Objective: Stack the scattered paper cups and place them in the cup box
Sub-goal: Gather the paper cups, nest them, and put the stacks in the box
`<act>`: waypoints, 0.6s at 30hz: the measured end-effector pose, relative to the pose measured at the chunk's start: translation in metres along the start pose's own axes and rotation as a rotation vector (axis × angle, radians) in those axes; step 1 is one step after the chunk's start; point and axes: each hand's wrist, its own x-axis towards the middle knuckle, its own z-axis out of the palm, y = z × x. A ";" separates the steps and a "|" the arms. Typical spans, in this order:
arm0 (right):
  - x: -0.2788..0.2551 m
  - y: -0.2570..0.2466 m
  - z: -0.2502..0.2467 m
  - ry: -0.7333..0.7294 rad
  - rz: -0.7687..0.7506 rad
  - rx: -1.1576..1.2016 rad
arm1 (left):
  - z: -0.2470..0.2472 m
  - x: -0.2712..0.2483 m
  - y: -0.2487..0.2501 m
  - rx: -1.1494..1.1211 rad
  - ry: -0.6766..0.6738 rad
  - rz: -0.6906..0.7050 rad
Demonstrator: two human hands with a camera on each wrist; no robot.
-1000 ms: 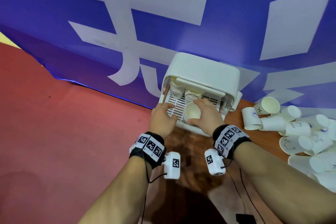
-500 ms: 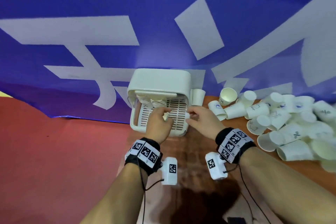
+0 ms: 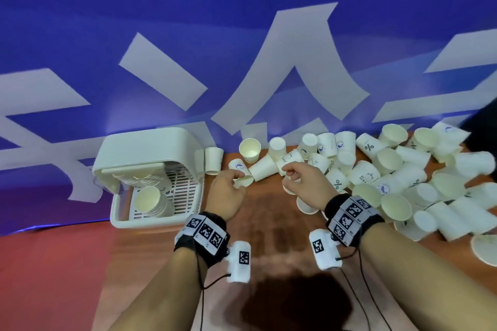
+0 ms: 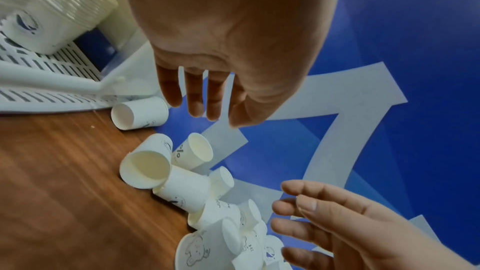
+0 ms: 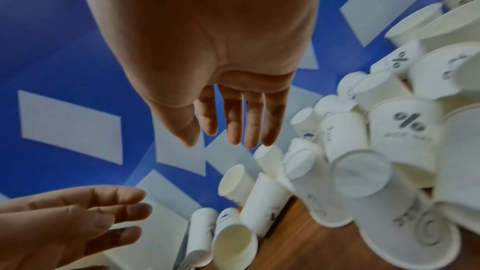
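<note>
The white cup box sits at the left of the table with its lid raised. Stacks of paper cups lie on its slotted tray. Many loose white paper cups lie scattered from the middle of the table to the right. My left hand hovers with relaxed, empty fingers just above a cup lying on its side. My right hand is also empty, fingers straight, over the near edge of the pile. The two hands are a short way apart.
A blue banner with large white characters hangs right behind the cups and box. One cup stands against the box's right side. The brown wooden table ends at the left over a red floor.
Both hands have left the cup box and moved right to the loose cups. The stack the right hand held now lies in the box. The head view has swung right.
</note>
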 end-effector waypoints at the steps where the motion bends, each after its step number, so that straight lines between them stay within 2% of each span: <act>1: 0.000 0.008 -0.008 0.006 0.004 -0.006 | 0.007 0.001 0.004 0.013 -0.010 -0.002; 8: 0.020 0.043 -0.035 -0.032 0.016 -0.030 | 0.032 0.009 0.013 0.023 0.015 -0.068; 14: 0.057 0.035 -0.027 -0.129 -0.014 -0.029 | 0.032 0.024 -0.001 0.064 0.049 -0.115; 18: 0.090 0.022 -0.010 -0.180 -0.055 -0.108 | 0.023 0.038 -0.014 0.075 0.080 -0.131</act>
